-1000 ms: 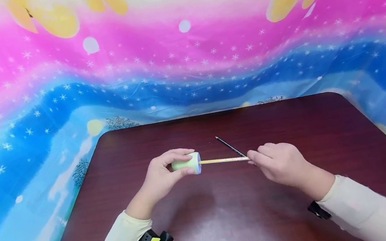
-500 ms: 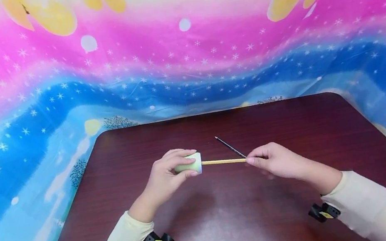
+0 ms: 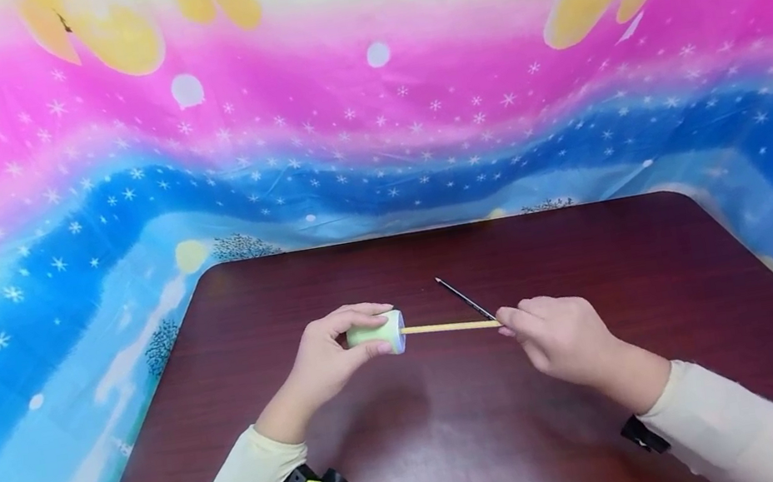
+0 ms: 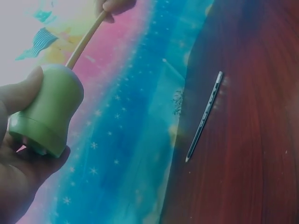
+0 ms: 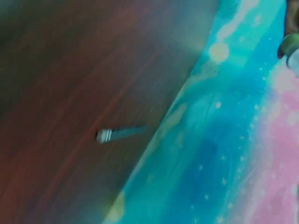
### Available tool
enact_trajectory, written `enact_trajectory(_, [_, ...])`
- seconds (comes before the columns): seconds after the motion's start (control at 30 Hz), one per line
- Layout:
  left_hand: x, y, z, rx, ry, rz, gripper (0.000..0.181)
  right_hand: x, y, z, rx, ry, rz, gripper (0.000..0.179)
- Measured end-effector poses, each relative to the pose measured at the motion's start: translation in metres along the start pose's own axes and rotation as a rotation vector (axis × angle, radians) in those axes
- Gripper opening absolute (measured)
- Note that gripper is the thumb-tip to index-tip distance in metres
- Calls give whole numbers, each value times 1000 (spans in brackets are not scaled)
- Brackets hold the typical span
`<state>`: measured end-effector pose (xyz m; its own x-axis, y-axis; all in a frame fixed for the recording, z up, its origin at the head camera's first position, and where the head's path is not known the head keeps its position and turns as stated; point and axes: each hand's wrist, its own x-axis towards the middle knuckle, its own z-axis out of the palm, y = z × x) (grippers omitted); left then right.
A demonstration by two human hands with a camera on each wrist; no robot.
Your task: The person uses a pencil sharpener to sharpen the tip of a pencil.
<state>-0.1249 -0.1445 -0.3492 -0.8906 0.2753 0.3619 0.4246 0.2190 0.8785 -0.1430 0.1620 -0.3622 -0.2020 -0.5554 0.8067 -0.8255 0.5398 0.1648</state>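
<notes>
My left hand [image 3: 318, 361] grips a small green barrel-shaped pencil sharpener [image 3: 380, 332] with a pale end face, held on its side above the table. From that face a yellow pencil [image 3: 449, 327] runs out to the right, its tip hidden inside the sharpener. At the pencil's far end, the thumb and fingers of my right hand [image 3: 565, 337] pinch it. The left wrist view shows the thumb and fingers around the green sharpener [image 4: 53, 105]. In the right wrist view the sharpener [image 5: 290, 44] only shows at the right edge, blurred.
A dark pencil [image 3: 464, 296] lies on the dark red wooden table [image 3: 587, 260] beyond my hands, its near end overlapped by the right hand's fingertips in the head view. A colourful printed cloth [image 3: 375, 167] hangs around the table's back and sides.
My right hand has rolled at the wrist and back again, turning the yellow pencil. The left hand keeps the sharpener in nearly the same spot; its end face tilts slightly.
</notes>
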Motion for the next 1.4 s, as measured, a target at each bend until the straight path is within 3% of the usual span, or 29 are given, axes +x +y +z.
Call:
enact_trajectory(0.07, [0, 0, 1, 37, -3, 71, 29, 1, -4, -6, 169, -164, 182, 29])
enact_trajectory(0.17, [0, 0, 2, 121, -3, 208, 29, 6, -8, -17, 450, -400, 533, 18])
enact_trajectory(0.27, [0, 1, 4, 197, 7, 348, 31, 12, -7, -23, 664, -556, 812, 12])
enact_trajectory(0.43, [1, 0, 5, 293, 21, 589, 32, 13, 1, -26, 1147, -668, 1095, 21])
enact_trajectory(0.53, [2, 0, 5, 317, 13, 659, 34, 11, 7, -25, 1382, -729, 1192, 23])
enact_trajectory(0.6, [2, 0, 5, 308, 8, 624, 34, 10, 10, -24, 1371, -769, 1199, 24])
enact_trajectory(0.67, [1, 0, 5, 288, 10, 541, 33, 11, 11, -23, 1233, -777, 1133, 27])
enact_trajectory(0.7, [1, 0, 6, 274, 16, 486, 32, 11, 10, -22, 1097, -760, 1059, 30])
enact_trajectory(0.77, [1, -1, 6, 227, 40, 363, 31, 10, 7, -20, 756, -688, 808, 42])
enact_trajectory(0.83, [1, -1, 5, 154, 65, 244, 30, 7, 5, -16, 370, -530, 497, 48])
enact_trajectory(0.9, [2, -2, 5, 66, 78, 138, 29, 5, 4, -12, 53, -283, 234, 46])
enact_trajectory(0.97, [2, -2, 4, -8, 67, 56, 28, 4, 5, -7, -99, -58, 36, 39])
enact_trajectory(1.03, [2, -1, 4, -36, 45, 1, 28, 7, 5, -6, -131, 73, -76, 32])
enact_trajectory(1.13, [2, 0, 4, -36, 10, -12, 27, 9, 4, -6, -94, 124, -136, 31])
enact_trajectory(1.2, [1, 0, 5, -15, 0, 13, 28, 6, 3, -7, -39, 61, -99, 34])
enact_trajectory(1.3, [1, -2, 5, 24, -9, 102, 28, -2, 1, -8, 96, -83, 49, 34])
enact_trajectory(1.4, [2, -3, 7, 96, 0, 224, 29, -3, 0, -14, 323, -296, 301, 21])
